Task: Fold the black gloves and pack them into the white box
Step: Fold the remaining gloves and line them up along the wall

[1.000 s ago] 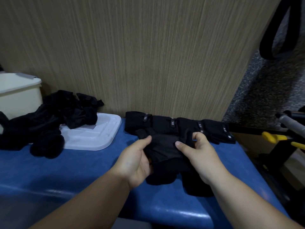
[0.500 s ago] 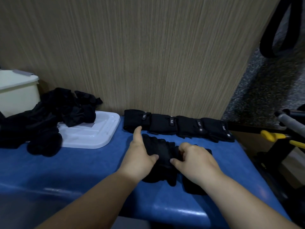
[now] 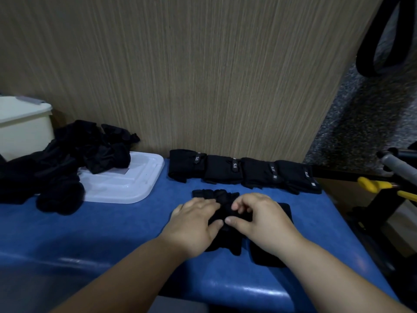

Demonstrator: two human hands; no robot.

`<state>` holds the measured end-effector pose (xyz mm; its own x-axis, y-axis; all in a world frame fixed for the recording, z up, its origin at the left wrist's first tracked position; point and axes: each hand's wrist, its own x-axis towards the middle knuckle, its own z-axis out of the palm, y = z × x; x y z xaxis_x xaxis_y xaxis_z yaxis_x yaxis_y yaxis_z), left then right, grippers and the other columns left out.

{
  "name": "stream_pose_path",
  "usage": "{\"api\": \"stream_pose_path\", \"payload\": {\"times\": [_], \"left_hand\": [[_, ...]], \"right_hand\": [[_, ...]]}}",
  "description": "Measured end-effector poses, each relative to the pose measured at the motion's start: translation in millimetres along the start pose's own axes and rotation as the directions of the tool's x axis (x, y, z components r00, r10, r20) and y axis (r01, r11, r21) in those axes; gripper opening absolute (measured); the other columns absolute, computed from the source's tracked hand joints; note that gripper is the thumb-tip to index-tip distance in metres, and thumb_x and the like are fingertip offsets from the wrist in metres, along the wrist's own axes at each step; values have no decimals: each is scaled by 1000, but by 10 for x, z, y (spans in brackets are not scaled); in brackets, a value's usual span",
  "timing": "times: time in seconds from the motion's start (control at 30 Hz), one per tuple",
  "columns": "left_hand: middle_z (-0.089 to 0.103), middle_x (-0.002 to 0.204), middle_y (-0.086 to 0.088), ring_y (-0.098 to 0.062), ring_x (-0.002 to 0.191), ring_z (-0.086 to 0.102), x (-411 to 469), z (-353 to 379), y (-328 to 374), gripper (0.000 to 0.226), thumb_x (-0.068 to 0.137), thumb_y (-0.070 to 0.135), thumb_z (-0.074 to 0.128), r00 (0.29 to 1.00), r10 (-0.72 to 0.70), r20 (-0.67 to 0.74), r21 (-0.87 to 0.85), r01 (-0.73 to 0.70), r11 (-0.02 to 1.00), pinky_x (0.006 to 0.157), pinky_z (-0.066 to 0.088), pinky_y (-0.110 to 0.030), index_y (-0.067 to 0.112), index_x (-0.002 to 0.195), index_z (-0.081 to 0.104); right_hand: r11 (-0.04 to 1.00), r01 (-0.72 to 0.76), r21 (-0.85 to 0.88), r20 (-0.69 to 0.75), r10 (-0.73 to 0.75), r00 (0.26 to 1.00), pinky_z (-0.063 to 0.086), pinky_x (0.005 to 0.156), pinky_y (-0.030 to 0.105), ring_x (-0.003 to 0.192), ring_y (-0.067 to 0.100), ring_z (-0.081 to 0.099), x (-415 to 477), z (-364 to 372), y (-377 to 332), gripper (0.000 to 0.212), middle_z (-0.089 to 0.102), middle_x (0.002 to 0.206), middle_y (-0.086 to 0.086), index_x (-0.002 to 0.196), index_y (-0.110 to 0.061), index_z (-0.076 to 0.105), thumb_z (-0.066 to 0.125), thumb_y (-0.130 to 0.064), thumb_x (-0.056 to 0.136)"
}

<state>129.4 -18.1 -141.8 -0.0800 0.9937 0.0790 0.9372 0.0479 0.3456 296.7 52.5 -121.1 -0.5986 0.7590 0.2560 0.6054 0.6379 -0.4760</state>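
Observation:
A black glove (image 3: 216, 194) lies on the blue table (image 3: 117, 224) in front of me, its fingers pointing away. My left hand (image 3: 194, 224) presses flat on its left side. My right hand (image 3: 259, 224) has curled fingers and thumb pinching the fabric at the glove's middle. Both hands hide most of the glove. Several folded black gloves (image 3: 243, 171) sit in a row along the wall behind it. A pile of unfolded black gloves (image 3: 63, 159) lies at the left. The white box (image 3: 22, 127) stands at the far left.
The white box lid (image 3: 126, 184) lies flat on the table, partly under the glove pile. A wood-grain wall (image 3: 180, 75) rises right behind the table. Beyond the table's right edge are a yellow-handled tool (image 3: 374, 185) and dark equipment.
The glove was held up between both hands; it has come down onto the table. My hands have closed in over its middle.

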Motion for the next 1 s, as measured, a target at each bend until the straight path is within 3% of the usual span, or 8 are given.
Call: {"api": "stream_pose_path", "payload": {"times": [0.07,0.2,0.33,0.53,0.63,0.73,0.87,1.0], "left_hand": [[26,152,18,-5,142,12,-14,-18,4,51,98,50,35,1000,-9,-15,-14,9,1000,116,10,-32,35,146,30],[32,147,17,-7,137,20,-31,-42,-8,53,94,46,47,991,-21,-132,-58,13,998,112,13,-27,33,143,31],[34,145,21,-2,137,22,-31,-46,-20,47,95,30,50,985,77,-152,-102,-94,990,115,16,-25,36,140,38],[36,149,18,-2,142,20,-24,-1,-44,43,101,32,39,992,120,-34,-59,-122,991,116,12,-19,36,144,36],[34,150,20,-1,142,18,-45,-25,-32,43,102,31,38,991,126,-32,-64,-128,990,110,7,-13,37,144,35],[33,150,20,0,142,17,-61,-31,-7,43,102,31,38,989,145,-20,-68,-146,987,105,5,-8,37,144,34],[34,149,21,0,141,18,-75,-27,14,43,101,32,39,987,160,-10,-74,-160,984,110,7,-13,38,143,36],[36,146,23,2,139,19,-81,-10,26,41,100,33,41,987,162,-17,-80,-163,983,112,10,-16,39,141,38]], "right_hand": [[996,72,-48,75,-69,995,33,86,12,101,1,42,-16,7,11,32,50,97,-21,111,-36,63,66,-49,82],[980,134,-144,254,-94,963,29,103,20,111,4,30,-46,22,51,49,38,110,-17,140,-31,45,45,-50,95],[970,177,-168,298,-121,947,25,108,25,111,6,27,-51,13,84,48,36,112,-18,145,-32,37,38,-46,99],[971,191,-143,175,-165,971,27,107,26,117,6,37,-44,-145,164,34,55,119,-17,130,-32,56,49,-33,97],[990,34,-134,-30,-39,999,37,97,23,108,11,50,-23,-317,247,20,64,107,-10,108,-30,68,59,-25,91],[959,-275,-66,-120,266,956,42,76,24,92,18,61,-28,-576,388,12,64,93,-4,84,-34,58,65,-24,85],[784,-621,-9,149,615,774,56,59,34,65,23,64,-94,-781,563,24,63,79,9,89,-14,57,69,-35,84],[724,-690,-8,299,660,689,56,53,27,61,21,64,-132,-761,558,42,65,73,13,94,-3,62,76,-39,78]]}}
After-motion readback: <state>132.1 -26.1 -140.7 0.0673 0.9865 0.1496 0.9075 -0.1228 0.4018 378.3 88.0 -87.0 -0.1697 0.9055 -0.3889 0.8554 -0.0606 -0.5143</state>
